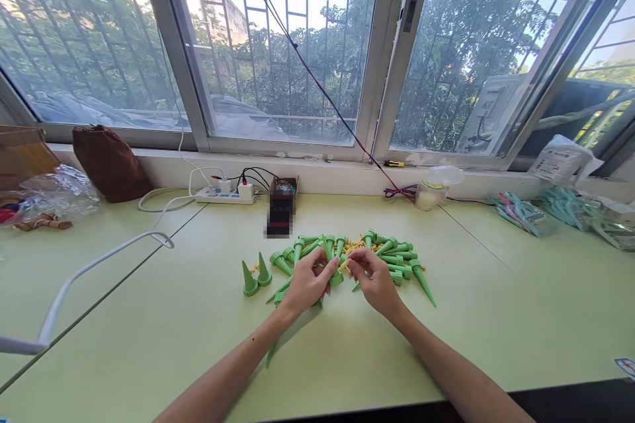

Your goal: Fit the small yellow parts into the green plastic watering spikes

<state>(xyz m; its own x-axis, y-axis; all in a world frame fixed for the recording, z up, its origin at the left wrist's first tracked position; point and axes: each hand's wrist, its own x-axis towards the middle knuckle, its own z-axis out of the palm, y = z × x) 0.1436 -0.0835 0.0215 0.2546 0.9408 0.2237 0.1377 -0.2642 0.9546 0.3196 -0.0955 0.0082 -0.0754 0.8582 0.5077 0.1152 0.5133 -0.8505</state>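
Note:
My left hand [308, 283] is closed, its fingers around a green plastic cone spike [337, 277] whose wide end shows beside the fingertips. Thumb and fingers of my right hand [376, 279] pinch a small yellow plastic piece [344, 265] close to that spike. Many similar green spikes [399, 256] lie in a heap behind and beside both hands, pointing various ways. Among them sits a pile of small yellow pieces [354, 246]. Two green cones [256, 275] stand upright to the left. The left hand hides part of the heap.
At the back of the pale green table [163, 324] are a power strip [225, 194], a blurred dark object [280, 215] and a jar [430, 195]. A white cable [59, 304] runs along the left. Bagged items [526, 213] lie at right; a brown pouch [110, 162] stands back left.

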